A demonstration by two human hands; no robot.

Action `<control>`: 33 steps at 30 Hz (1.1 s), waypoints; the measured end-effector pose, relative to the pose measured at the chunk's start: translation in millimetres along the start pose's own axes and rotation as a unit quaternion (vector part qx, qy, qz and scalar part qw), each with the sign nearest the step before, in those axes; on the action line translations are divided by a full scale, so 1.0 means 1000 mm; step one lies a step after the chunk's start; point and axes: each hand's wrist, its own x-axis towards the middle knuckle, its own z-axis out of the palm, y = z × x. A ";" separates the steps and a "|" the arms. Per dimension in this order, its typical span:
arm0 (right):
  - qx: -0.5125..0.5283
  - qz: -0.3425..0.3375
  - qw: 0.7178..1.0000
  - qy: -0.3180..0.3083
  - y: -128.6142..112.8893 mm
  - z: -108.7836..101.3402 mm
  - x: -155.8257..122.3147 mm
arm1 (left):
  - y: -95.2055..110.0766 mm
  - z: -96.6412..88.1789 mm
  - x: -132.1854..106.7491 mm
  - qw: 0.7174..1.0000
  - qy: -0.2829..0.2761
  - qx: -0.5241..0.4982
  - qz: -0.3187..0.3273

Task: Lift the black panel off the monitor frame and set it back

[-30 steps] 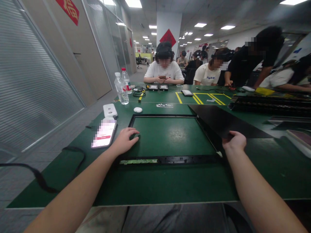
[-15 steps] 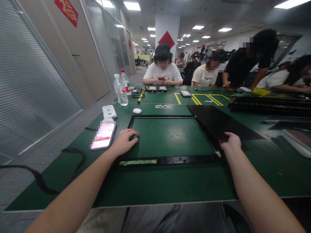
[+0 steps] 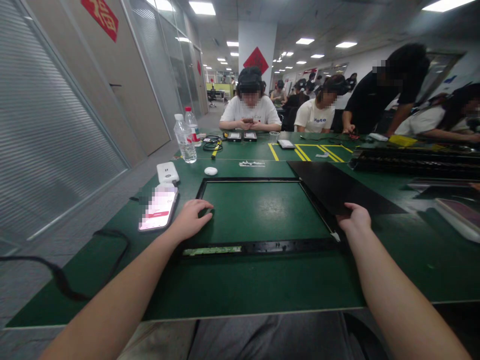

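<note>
A black rectangular frame (image 3: 262, 247) lies flat on the green table (image 3: 243, 285) in front of me. My left hand (image 3: 191, 219) rests on the frame's left side, fingers curled down over its edge. A thin black panel (image 3: 337, 187) lies to the right, overlapping the frame's right side. My right hand (image 3: 354, 220) grips the panel's near corner, fingers closed on it. A green circuit strip (image 3: 213, 250) shows along the frame's near bar.
A phone (image 3: 159, 212) and a white box (image 3: 167, 172) lie left of the frame, with two water bottles (image 3: 184, 138) behind. Black trays (image 3: 416, 162) sit at the right. Several people sit across the far table. A black cable (image 3: 75, 280) hangs off the left edge.
My right hand has lowered the black panel so it lies flatter and has shifted slightly left toward the frame. My left hand stayed on the frame.
</note>
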 end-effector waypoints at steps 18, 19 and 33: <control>0.015 -0.015 0.999 0.027 0.001 0.000 -0.002 | 0.004 -0.005 0.000 1.000 -0.006 -0.006 0.000; 0.017 -0.017 0.999 0.025 0.001 0.000 -0.003 | 0.003 -0.004 0.000 1.000 -0.006 -0.005 0.000; 0.101 -0.063 0.990 -0.074 -0.006 0.010 -0.032 | 0.009 -0.005 0.000 0.998 0.041 -0.045 -0.026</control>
